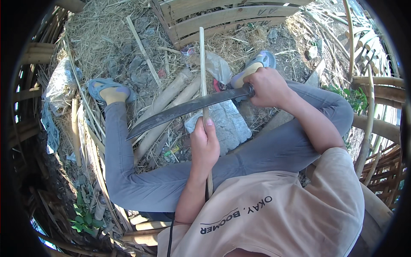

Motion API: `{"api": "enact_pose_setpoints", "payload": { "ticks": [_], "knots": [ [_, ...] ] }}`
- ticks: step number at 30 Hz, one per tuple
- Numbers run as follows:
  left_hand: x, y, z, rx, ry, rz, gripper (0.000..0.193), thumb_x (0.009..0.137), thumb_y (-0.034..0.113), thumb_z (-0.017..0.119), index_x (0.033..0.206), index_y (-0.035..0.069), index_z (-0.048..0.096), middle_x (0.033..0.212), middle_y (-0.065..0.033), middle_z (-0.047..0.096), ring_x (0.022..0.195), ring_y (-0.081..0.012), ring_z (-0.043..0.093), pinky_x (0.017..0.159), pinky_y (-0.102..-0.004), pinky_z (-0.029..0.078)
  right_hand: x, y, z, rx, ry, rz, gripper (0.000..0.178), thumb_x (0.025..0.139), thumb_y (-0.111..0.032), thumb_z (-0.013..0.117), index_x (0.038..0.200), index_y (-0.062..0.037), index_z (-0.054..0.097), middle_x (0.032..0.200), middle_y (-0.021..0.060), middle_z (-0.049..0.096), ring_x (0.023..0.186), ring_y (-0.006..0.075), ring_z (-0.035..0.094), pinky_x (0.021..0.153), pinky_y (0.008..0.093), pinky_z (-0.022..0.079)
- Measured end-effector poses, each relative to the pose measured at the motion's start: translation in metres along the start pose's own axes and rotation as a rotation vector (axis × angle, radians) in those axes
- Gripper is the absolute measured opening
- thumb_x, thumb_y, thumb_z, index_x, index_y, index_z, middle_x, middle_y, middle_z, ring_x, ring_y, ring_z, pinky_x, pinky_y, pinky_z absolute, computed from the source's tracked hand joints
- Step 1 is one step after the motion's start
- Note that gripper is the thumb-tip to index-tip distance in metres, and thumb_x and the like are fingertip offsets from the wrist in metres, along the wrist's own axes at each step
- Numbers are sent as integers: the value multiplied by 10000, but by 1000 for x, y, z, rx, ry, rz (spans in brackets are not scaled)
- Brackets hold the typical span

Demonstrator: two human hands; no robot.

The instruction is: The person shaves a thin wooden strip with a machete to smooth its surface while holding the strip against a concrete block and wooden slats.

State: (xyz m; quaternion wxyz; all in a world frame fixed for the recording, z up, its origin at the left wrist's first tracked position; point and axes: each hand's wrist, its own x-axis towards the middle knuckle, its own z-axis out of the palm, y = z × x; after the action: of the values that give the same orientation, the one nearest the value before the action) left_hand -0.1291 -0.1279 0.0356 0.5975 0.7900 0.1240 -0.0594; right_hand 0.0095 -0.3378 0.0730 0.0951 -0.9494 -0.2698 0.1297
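My left hand (204, 143) is closed around a thin, pale bamboo strip (203, 55), thumb along it. The strip stands lengthwise away from me, its lower end by my shirt. My right hand (267, 88) grips a machete (171, 113) by its handle, at the right. The long dark blade points left and curves to a tip above my left shin. It crosses the strip just beyond my left thumb; whether the edge bites into it I cannot tell. Below the blade sits a large grey stone (229, 128), between my legs.
Two bamboo poles (160, 103) lie left of the stone. A slatted wooden crate (222, 19) stands at the far side. Straw and scraps cover the ground. Plastic bags (62, 81) lie at the left, cut bamboo (368, 43) at the far right. Bamboo rails (381, 128) flank me.
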Motion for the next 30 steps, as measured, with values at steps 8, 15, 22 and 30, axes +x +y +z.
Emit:
{"api": "enact_pose_setpoints", "payload": {
  "ticks": [8, 15, 22, 30],
  "knots": [
    [-8, 16, 0, 99, -2, 50, 324, 1071, 259, 399, 938, -17, 505, 576, -195, 505, 495, -377, 534, 500, -466, 375, 1, 0, 15, 93, 83, -1, 286, 590, -179, 741, 841, -41, 749, 749, 194, 692, 756, 375, 695, 704, 448, 563],
    [-14, 20, -1, 104, -18, 44, 365, 1084, 294, 397, 868, 23, 512, 583, -33, 471, 504, -137, 461, 488, -337, 363, 20, 45, 12, 73, 198, 142, 225, 593, -173, 729, 785, -56, 723, 752, 185, 693, 766, 362, 696, 725, 456, 562],
    [-15, 21, 2, 95, -49, 15, 293, 1067, 234, 406, 928, -5, 501, 551, -183, 503, 491, -381, 547, 495, -470, 373, 25, 57, 4, -8, 170, 192, 292, 601, -150, 714, 880, -75, 757, 777, 180, 704, 770, 371, 694, 738, 443, 572],
    [-13, 19, 3, 78, -42, 35, 362, 1083, 287, 404, 853, 28, 510, 594, -21, 472, 516, -113, 456, 493, -316, 369, 20, 85, -17, -159, 389, 320, 326, 672, -186, 690, 974, -94, 770, 809, 207, 697, 809, 366, 691, 756, 457, 566]
  ]
}}
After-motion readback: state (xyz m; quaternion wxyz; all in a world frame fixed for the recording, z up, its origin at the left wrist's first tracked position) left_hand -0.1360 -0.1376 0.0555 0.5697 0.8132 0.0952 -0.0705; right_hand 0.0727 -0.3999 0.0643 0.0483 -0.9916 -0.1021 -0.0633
